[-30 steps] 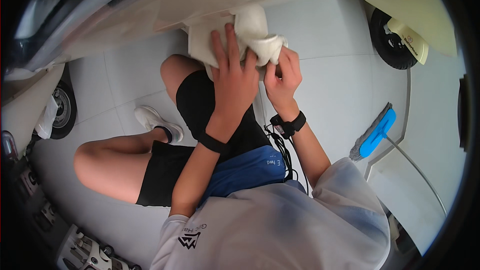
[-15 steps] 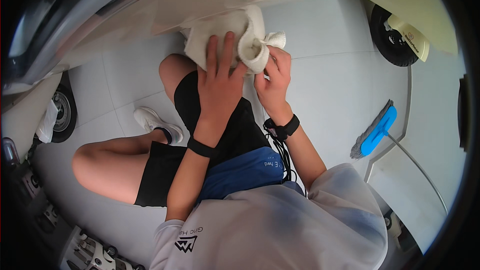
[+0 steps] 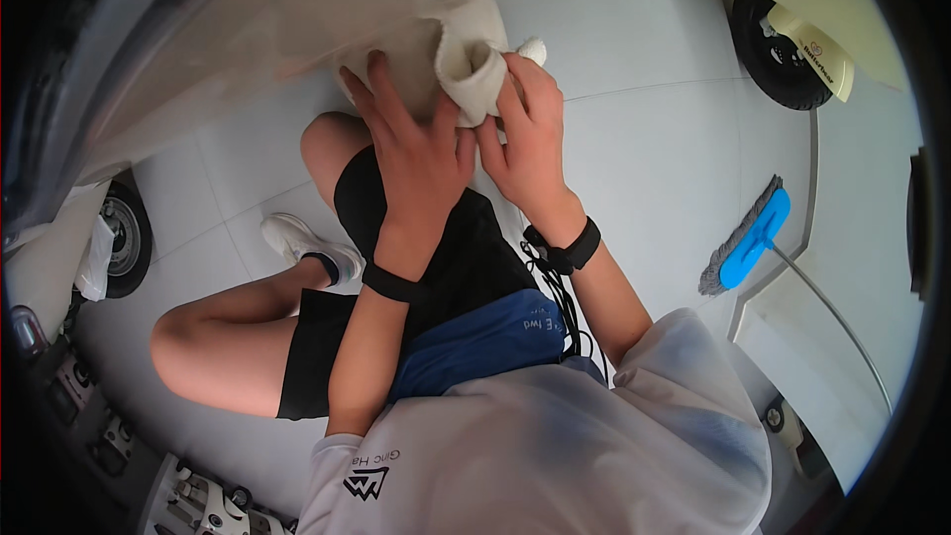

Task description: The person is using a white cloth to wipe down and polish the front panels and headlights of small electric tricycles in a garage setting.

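Observation:
A white terry towel (image 3: 470, 74), its edge rolled into a loose loop, hangs against the glossy pale body panel (image 3: 248, 30) in front of me. My left hand (image 3: 416, 163) lies spread over the towel's left part, two fingers stretched forward; its index finger and thumb are by the bottom of the roll. On the right side of the roll, my right hand (image 3: 535, 144) grips the towel with bent fingers. A tuft of towel pokes out beyond its knuckles. The hands almost meet below the roll. What lies behind the towel is hidden.
A blue mop (image 3: 755, 238) with grey fringe leans at the right. Vehicle wheels show at the upper right (image 3: 778, 54) and left (image 3: 127, 238). My bent knee (image 3: 188, 362) and white shoe (image 3: 307, 246) are on the left, above grey floor tiles (image 3: 654, 149).
Both hands and the towel have shifted slightly left and toward the panel. My left fingers are spread wider, and the roll is tilted more upright. The view has shifted a little.

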`<action>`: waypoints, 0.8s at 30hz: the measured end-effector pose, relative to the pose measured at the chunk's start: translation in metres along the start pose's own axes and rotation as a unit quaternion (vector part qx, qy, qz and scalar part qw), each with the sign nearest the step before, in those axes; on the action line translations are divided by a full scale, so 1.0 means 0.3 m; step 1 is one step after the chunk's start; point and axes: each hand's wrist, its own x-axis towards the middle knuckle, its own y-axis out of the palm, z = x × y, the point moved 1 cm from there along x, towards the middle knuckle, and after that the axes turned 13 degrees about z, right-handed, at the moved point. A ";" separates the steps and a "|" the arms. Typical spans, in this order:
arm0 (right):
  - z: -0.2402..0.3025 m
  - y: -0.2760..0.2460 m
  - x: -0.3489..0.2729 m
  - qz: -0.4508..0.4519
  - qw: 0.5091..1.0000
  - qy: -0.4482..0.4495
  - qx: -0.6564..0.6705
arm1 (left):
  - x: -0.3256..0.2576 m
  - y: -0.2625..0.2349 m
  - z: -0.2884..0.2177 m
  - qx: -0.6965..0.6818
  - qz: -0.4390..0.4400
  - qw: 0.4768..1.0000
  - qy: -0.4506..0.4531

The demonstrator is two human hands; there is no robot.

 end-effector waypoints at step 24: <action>-0.009 0.004 0.030 -0.101 0.995 0.014 -0.016 | -0.026 -0.016 0.007 0.005 0.050 0.998 0.040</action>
